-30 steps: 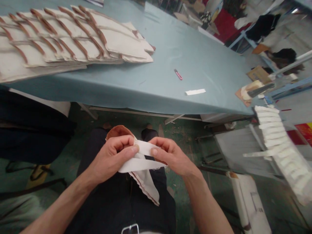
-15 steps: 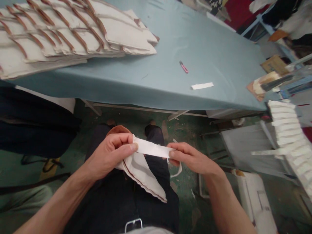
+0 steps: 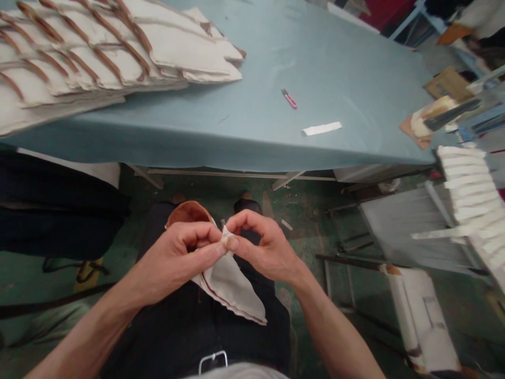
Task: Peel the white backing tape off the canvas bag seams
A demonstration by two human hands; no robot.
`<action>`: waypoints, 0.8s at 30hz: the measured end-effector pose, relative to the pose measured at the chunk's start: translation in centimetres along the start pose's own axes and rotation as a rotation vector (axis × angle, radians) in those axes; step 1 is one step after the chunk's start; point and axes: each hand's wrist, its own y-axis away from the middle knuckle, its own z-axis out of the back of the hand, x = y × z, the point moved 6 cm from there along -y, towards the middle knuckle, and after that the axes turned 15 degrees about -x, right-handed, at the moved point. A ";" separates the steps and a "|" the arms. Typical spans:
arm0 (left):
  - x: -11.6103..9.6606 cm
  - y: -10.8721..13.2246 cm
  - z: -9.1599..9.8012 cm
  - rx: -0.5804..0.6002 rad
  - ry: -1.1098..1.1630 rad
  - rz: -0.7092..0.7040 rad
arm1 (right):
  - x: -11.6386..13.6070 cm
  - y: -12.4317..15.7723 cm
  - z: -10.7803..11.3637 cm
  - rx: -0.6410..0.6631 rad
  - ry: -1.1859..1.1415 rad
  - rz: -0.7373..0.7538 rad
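Observation:
Above my lap, both hands meet at their fingertips. My left hand [image 3: 177, 260] pinches a white fabric strip [image 3: 226, 235], of which only a small crumpled end shows. My right hand [image 3: 270, 250] has thumb and forefinger closed on that same end, against the left fingertips. Under the hands hangs a cream cloth piece [image 3: 236, 289] with a brown line along its edge. A rounded orange-brown part [image 3: 189, 211] stands out behind my left hand and seems to belong to it. My fingers hide the rest of the strip.
A blue-covered table [image 3: 260, 121] stands ahead. On it lie a stack of cream cloth pieces [image 3: 189, 50] with brown trim, red-handled thread snips [image 3: 289, 99] and a white strip [image 3: 322, 129]. Many white strips [image 3: 471, 184] hang at right, above a padded bench [image 3: 426, 321].
My right hand has moved left to meet my left hand. The white strip, stretched between them before, is now mostly hidden. The thin ribbon at my right hand is out of sight.

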 end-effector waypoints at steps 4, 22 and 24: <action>0.8 0.2 0.6 -0.028 -0.026 -0.003 | -1.4 0.3 -0.8 -0.011 -0.121 -0.151; 1.3 0.3 0.6 -0.022 0.027 0.031 | -1.7 1.2 -1.4 -0.104 -0.248 -0.345; 1.2 0.3 0.6 -0.050 0.018 0.017 | -1.9 1.3 -1.5 -0.122 -0.246 -0.357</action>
